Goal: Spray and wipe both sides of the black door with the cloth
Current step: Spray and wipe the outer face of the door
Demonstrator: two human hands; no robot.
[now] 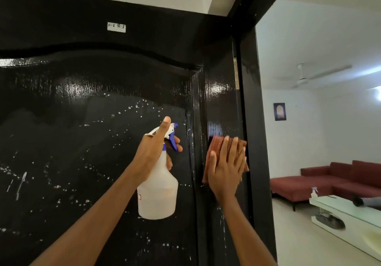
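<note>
The left hand (153, 152) is raised, fingers curled round the neck of a white spray bottle (157, 191) with a blue trigger, its nozzle facing the black door (82, 131). The right hand (226, 168) lies flat with straight fingers, pressing a folded reddish-brown cloth (218, 144) against the door's glossy hinge-side edge. White droplets speckle the door's wet panel

wet black door (99, 142), folded cloth (218, 144) against it
</note>
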